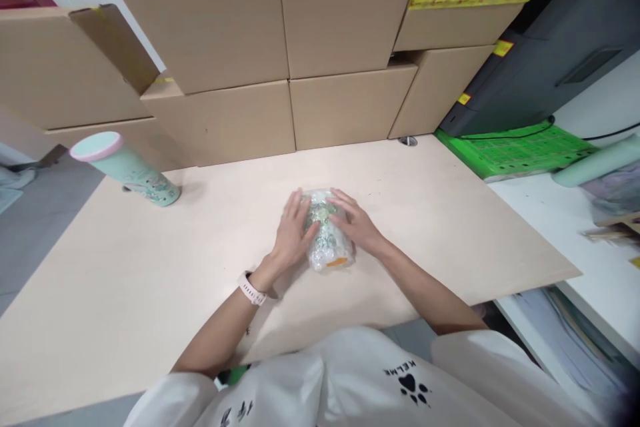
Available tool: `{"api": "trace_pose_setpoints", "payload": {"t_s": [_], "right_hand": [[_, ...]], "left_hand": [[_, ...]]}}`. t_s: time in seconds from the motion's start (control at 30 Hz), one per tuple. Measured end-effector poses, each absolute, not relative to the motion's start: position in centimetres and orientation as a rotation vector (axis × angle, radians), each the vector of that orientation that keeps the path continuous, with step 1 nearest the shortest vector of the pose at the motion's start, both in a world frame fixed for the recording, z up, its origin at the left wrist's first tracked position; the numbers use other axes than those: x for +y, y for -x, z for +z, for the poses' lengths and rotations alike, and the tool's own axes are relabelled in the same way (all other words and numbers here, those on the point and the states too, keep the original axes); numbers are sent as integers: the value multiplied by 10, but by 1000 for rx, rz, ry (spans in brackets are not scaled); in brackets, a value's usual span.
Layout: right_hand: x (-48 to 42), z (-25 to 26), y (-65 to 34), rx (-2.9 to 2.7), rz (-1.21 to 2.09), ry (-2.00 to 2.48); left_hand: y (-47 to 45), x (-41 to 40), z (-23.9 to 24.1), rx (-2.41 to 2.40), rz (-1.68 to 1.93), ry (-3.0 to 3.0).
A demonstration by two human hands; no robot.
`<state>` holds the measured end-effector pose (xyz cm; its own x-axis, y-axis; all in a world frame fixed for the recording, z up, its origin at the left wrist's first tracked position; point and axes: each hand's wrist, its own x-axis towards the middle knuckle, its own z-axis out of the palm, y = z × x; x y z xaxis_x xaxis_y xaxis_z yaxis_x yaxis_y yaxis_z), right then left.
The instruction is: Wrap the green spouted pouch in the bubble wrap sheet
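Observation:
A bubble-wrapped package [325, 237] lies on the light wooden table in front of me. Green printing shows through the clear wrap, and an orange strip [337, 261] is at its near end. My left hand [295, 227] holds its left side, thumb over the top and fingers along the edge. On the other side, my right hand [357, 221] grips the package with its fingers bent over the upper right part. What is inside the wrap cannot be made out clearly.
A mint-green cylinder [135, 170] with a pink rim stands at the table's left. Cardboard boxes [345, 107] are stacked along the back edge. To the right are a green plastic crate [520, 153], a dark grey case [560, 47] and a white side surface [560, 213] with a pale green roll [600, 161].

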<state>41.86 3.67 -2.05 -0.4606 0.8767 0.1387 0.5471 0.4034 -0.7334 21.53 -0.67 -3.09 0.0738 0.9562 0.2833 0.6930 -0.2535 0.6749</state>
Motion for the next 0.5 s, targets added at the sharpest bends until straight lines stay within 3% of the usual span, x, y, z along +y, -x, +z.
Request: {"api": "trace_pose_setpoints", "payload": {"t_s": [0.23,0.5], "right_hand": [[17,26,-425,-1663,1176,1087],[30,46,-437,-1551,1081,1034]], "left_hand": [[-208,-21,-17,1322,1258,-1160],[-205,-22,-6,1524,1427,-600]]}}
